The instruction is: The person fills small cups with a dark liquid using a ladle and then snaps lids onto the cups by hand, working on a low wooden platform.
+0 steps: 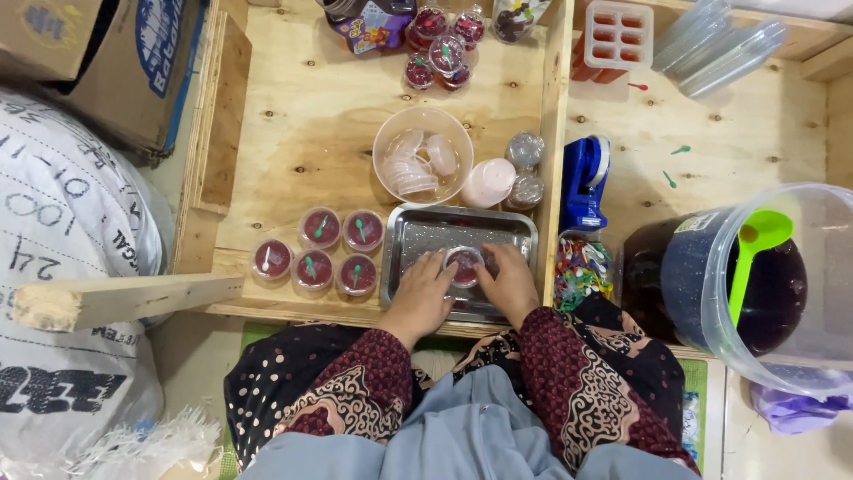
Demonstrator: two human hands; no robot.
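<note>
Plywood makes up the bench below me, pale and knotty, boxed in by raised wooden edges. Nearest, I see both of my hands inside a steel tray: left hand and right hand curl in from either side and pinch a small lidded cup of dark red jelly between the fingertips. Just left of the tray stand five sealed jelly cups, each with a tiny spoon on its lid. Further out I make out a clear bowl of loose lids, then more filled cups at the far edge. Right of the divider sit a blue tape dispenser, a bag of coloured spoons and a big plastic bucket of dark jelly with a green ladle. White sacks and cardboard boxes crowd the left.
</note>
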